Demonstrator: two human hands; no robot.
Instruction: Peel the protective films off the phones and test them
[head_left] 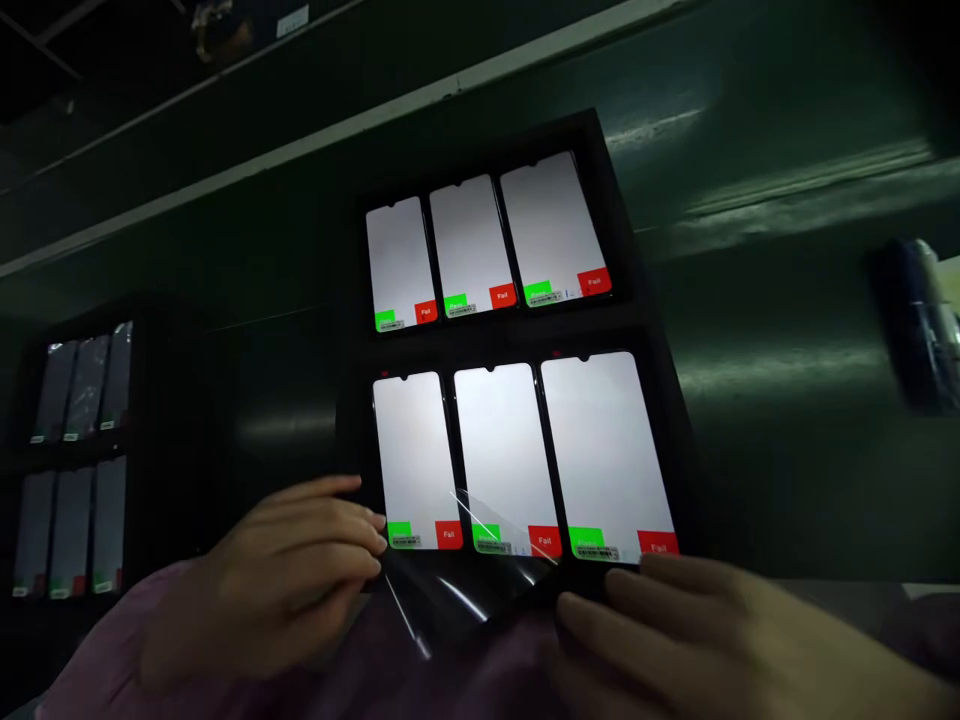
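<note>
A tilted clear plastic film (457, 600) spans the gap between my hands, overlapping the lower ends of the near-left phone (414, 450) and near-middle phone (504, 440). My left hand (292, 570) is closed at the film's left edge, index finger sticking out; its thumb is mostly hidden. At the right, my right hand (675, 630) has its fingers stretched out and apart, close to the film's right corner and the lower edge of the near-right phone (607, 440). All three phones show white screens with green and red "Fail" boxes, and lie in a black tray (450, 345).
Three more lit phones (472, 240) fill the tray's far row. To the left sits another dark tray (75, 455) with several dim phones. A blurred dark object (911, 325) is at the right edge. The dark green tabletop (750, 420) has a pale far edge strip (330, 135).
</note>
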